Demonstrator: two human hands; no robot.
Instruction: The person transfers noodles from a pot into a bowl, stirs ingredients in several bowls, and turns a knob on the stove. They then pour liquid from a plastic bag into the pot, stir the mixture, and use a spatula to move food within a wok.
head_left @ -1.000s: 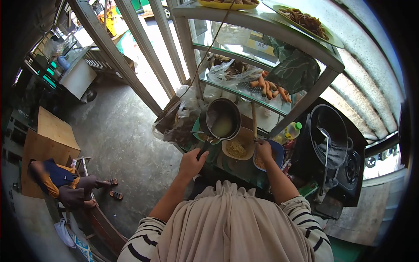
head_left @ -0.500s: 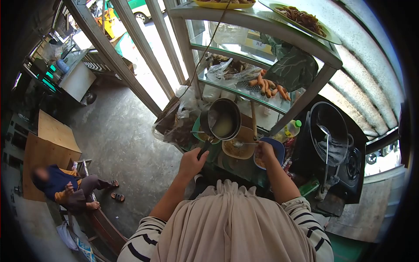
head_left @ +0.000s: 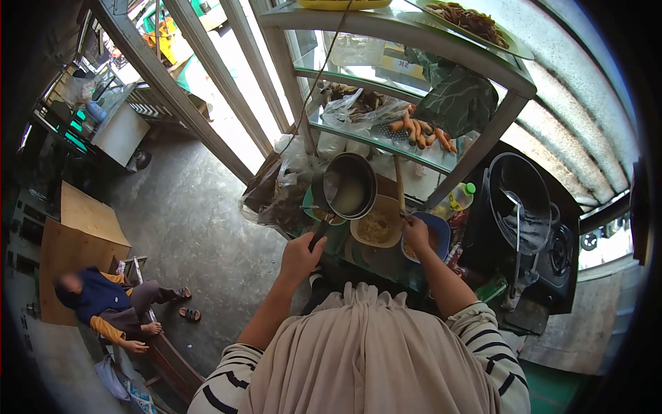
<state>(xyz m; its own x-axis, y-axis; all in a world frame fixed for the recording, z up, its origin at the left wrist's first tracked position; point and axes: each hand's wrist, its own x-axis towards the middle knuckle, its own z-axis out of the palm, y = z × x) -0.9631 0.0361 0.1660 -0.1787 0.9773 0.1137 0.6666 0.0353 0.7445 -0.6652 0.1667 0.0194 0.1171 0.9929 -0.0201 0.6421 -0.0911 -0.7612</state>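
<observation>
My left hand (head_left: 301, 257) is closed round the black handle of a small saucepan (head_left: 355, 169), which is tilted and holds a pale, cloudy liquid. Under the pan's near side sits a green bowl (head_left: 308, 201), partly covered. A cream bowl (head_left: 378, 236) with yellowish-brown food lies right of the pan. My right hand (head_left: 416, 233) is closed over the edge of a blue bowl (head_left: 441, 231) containing orange-brown food. Its fingers pinch a spoon (head_left: 403, 214), of which only a little shows; the rest is hidden.
A glass-shelved cabinet (head_left: 386, 141) with carrots (head_left: 418, 131) stands behind the bowls. At right, a large dark pot (head_left: 520, 190) rests on a stove (head_left: 560, 259), near a green-capped bottle (head_left: 458, 198). A person (head_left: 103, 300) sits on a bench at far left.
The spoon has come out of the cream bowl as my right hand turned. My left hand still holds the saucepan, almost unmoved. The seated person's hand has dropped lower.
</observation>
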